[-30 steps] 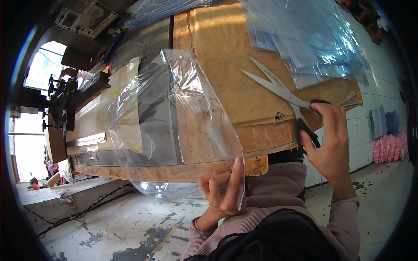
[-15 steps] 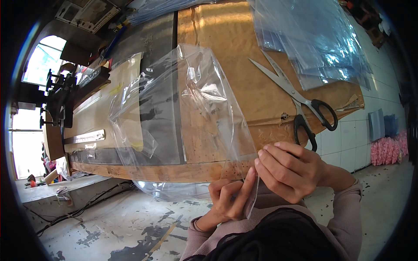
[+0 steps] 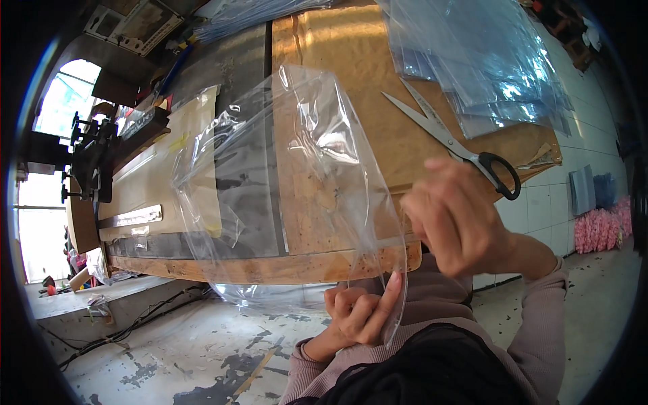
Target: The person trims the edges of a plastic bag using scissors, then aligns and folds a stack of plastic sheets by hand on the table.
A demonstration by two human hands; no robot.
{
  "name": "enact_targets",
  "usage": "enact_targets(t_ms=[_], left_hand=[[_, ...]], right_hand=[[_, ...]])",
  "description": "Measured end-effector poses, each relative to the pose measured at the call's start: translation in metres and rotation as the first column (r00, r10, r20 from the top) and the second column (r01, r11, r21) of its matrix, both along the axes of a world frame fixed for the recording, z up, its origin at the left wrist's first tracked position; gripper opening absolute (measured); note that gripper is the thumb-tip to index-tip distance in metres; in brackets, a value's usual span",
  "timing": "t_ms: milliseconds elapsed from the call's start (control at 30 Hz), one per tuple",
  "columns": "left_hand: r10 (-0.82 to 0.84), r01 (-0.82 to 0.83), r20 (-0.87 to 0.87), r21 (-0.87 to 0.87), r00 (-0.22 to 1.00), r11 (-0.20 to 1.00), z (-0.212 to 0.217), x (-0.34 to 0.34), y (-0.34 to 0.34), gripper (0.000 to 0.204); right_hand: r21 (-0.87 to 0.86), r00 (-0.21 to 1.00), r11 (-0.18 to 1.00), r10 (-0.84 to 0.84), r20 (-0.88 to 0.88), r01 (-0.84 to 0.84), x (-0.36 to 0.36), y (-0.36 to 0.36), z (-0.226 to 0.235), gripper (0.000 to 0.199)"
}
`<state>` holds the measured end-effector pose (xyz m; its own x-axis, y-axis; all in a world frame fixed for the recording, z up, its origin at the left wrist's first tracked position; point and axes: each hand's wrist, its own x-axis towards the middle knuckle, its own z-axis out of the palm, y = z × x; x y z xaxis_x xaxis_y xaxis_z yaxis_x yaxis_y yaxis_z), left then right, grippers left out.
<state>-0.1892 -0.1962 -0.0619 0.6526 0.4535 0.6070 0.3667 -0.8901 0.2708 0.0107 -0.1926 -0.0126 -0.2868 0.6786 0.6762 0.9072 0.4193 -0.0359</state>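
A large clear plastic sheet (image 3: 317, 135) drapes over the table and hangs past its front edge. My left hand (image 3: 358, 314) grips the sheet's near right edge, with one finger stretched up along it and the others curled. My right hand (image 3: 459, 223) hovers just right of that edge, apart from it. Its fingers look bent but are smeared by motion, so I cannot see whether anything is in them. Scissors with black handles (image 3: 499, 174) lie on the table beyond the right hand, blades spread apart. The hand covers one of their handles.
Stacked bluish clear plastic sheets (image 3: 486, 61) lie at the far right of the table (image 3: 337, 40). To the left are a beige sheet (image 3: 182, 155), a metal ruler (image 3: 135, 216) and a dark clamping device (image 3: 91, 155). A pink bundle (image 3: 601, 226) sits on the floor at right.
My right hand has let go of the sheet's edge and moved up and slightly right toward the scissors. The left hand still holds the sheet.
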Motion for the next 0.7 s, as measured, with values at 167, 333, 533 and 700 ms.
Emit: enact_targets(t_ms=[167, 333, 533, 700], left_hand=[[-0.030, 0.030, 0.032, -0.019, 0.999, 0.999, -0.001, -0.009, -0.007, 0.043], [-0.166, 0.166, 0.020, -0.007, 0.986, 0.986, 0.002, -0.025, -0.015, 0.041], [-0.259, 0.258, 0.145, 0.024, 0.955, 0.966, -0.010, -0.038, -0.027, 0.037], [-0.213, 0.216, 0.095, -0.023, 0.973, 0.976, -0.012, -0.045, -0.028, 0.037]], right_hand=[[0.002, 0.983, 0.984, -0.179, 0.040, 0.179, 0.016, 0.034, 0.015, 0.019], [-0.033, 0.874, 0.875, -0.480, 0.068, 0.483, 0.064, 0.083, 0.034, 0.019], [0.430, 0.550, 0.622, -0.781, 0.294, 0.654, 0.151, 0.142, 0.051, 0.003], [0.428, 0.445, 0.528, -0.849, 0.285, 0.734, 0.201, 0.140, 0.071, 0.009]])
